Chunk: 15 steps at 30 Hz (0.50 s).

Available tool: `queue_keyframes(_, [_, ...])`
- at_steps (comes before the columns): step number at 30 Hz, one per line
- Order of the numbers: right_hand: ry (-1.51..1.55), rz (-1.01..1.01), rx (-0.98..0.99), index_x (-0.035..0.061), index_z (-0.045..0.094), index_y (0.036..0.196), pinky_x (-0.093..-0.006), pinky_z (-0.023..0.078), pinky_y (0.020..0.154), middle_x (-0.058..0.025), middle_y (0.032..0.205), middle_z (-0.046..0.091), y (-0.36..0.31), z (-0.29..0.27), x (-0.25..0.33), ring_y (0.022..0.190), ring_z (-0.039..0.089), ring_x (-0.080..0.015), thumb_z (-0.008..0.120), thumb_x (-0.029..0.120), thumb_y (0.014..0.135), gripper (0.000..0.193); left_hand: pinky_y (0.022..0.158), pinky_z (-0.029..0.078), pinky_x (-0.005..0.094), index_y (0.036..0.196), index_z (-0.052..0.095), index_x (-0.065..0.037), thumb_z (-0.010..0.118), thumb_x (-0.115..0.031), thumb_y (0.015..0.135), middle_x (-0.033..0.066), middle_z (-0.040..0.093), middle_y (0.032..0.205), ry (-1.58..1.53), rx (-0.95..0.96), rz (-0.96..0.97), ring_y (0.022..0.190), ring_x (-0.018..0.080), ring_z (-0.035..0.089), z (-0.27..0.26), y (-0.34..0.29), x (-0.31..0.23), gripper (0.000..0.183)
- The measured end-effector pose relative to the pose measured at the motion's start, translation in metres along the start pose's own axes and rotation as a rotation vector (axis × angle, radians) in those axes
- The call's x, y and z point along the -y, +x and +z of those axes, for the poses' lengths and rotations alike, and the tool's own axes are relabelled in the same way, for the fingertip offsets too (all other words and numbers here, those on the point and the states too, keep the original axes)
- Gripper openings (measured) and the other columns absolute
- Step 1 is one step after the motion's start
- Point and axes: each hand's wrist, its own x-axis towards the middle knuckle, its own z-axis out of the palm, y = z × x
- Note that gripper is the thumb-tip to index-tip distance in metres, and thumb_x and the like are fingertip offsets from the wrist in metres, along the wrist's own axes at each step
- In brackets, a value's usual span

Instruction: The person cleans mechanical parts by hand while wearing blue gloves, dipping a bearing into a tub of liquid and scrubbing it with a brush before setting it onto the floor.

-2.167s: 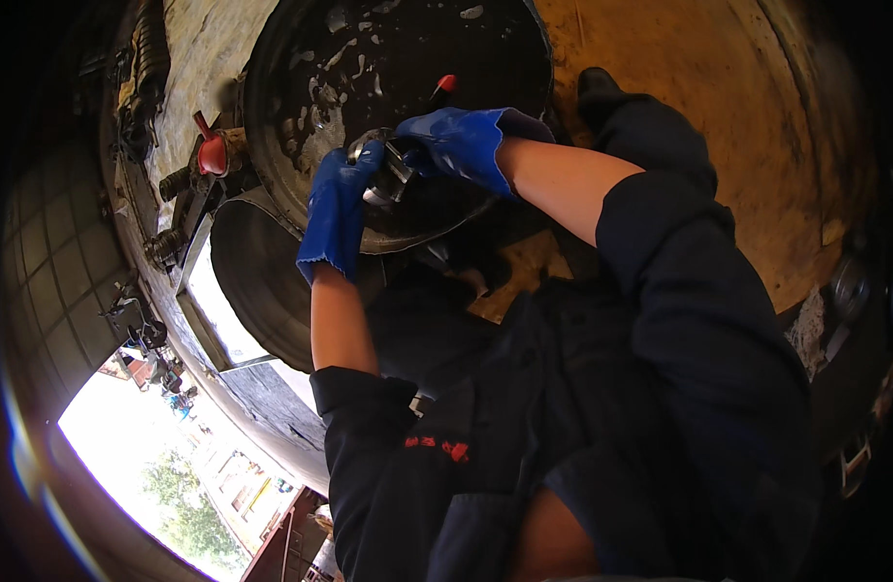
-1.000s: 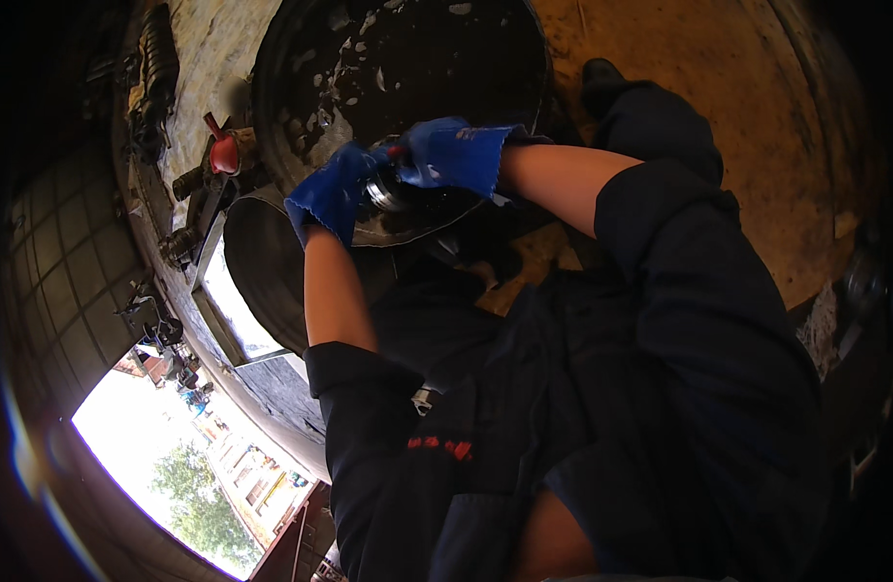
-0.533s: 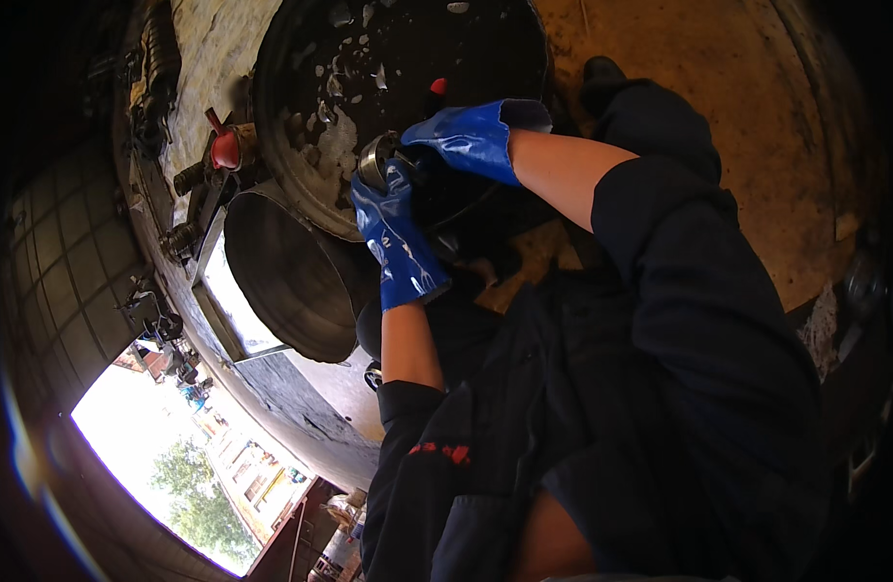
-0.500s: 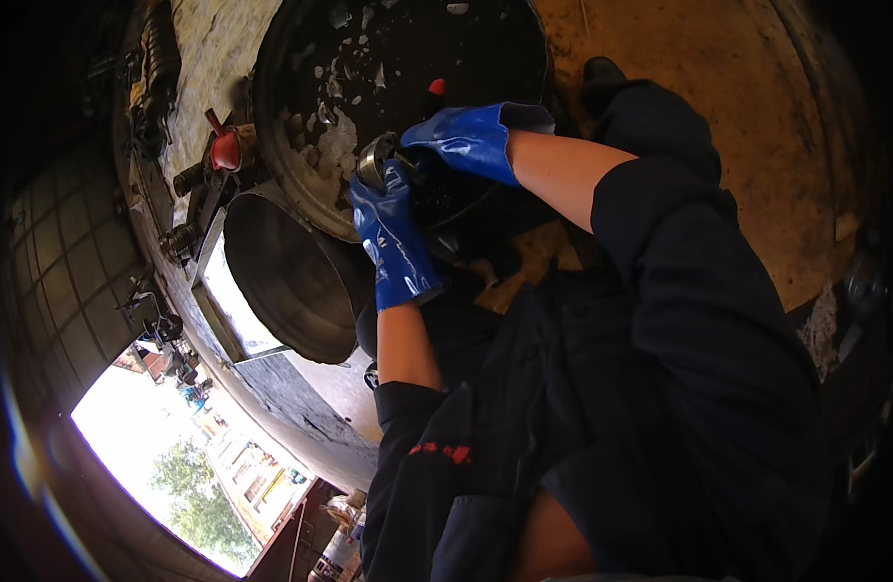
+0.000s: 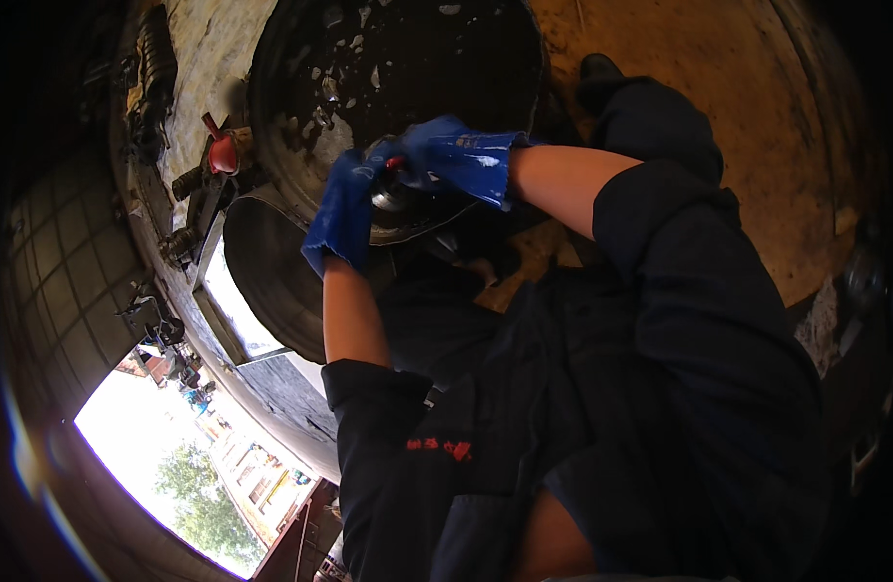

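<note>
Both my hands wear long blue rubber gloves and meet over a wide round basin (image 5: pixel 407 236) of dark liquid with pale foam patches. My left hand (image 5: pixel 341 209) is closed on the left side of a shiny round metal part (image 5: pixel 390 201). Against the part's upper right, my right hand (image 5: pixel 456 155) is closed around a tool with a red end (image 5: pixel 396 163). The rest of that tool is hidden by the glove. Motion blurs the fingers of both gloves.
A second dark round pan (image 5: pixel 272 262) stands at the basin's lower left. Left of the basin are a red funnel-like piece (image 5: pixel 223 153) and a coil spring (image 5: pixel 157 53). Brown sheet flooring (image 5: pixel 728 126) lies to the right; my shoe (image 5: pixel 600 73) rests at its edge.
My left hand has turned and shifted left and up on the metal part. The right hand has tilted, bringing the tool's red end down and left between the gloves.
</note>
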Motion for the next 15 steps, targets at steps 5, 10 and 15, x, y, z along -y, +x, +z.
queue_keyframes(5, [0.061, -0.299, -0.246, 0.0091, 0.073, 0.103, -0.0352, 0.054, 0.076, -0.0103, 0.091, 0.073, -0.017, -0.008, -0.018, 0.080, 0.069, -0.0251, 0.061, 0.039, 0.099, 0.032, 0.096, 0.055, 0.0435, 0.132, 0.060, 0.005, 0.071, -0.041, 0.093, 0.0228, 0.069, 0.125, -0.031, -0.386, -0.329, 0.113, 0.0347, 0.069, 0.053, -0.010, 0.039, 0.061])
queue_keyframes(10, [0.207, -0.188, -0.158, 0.0094, 0.070, 0.117, -0.0389, 0.054, 0.082, -0.0126, 0.099, 0.074, -0.015, 0.000, -0.030, 0.090, 0.069, -0.0298, 0.049, 0.021, 0.104, 0.028, 0.098, 0.055, 0.0452, 0.132, 0.060, 0.004, 0.071, -0.045, 0.091, 0.0276, 0.069, 0.122, 0.106, -0.472, -0.282, 0.114, 0.0419, 0.068, 0.058, -0.006, 0.043, 0.065])
queue_keyframes(15, [0.485, 0.267, -0.091, 0.0053, 0.072, 0.106, -0.0392, 0.053, 0.077, -0.0146, 0.089, 0.071, -0.010, -0.012, -0.006, 0.085, 0.068, -0.0285, 0.057, 0.037, 0.098, 0.036, 0.082, 0.057, 0.0377, 0.115, 0.063, 0.003, 0.072, -0.042, 0.094, 0.0185, 0.072, 0.099, -0.020, -0.135, -0.291, 0.094, 0.0262, 0.072, 0.023, 0.000, 0.002, 0.051])
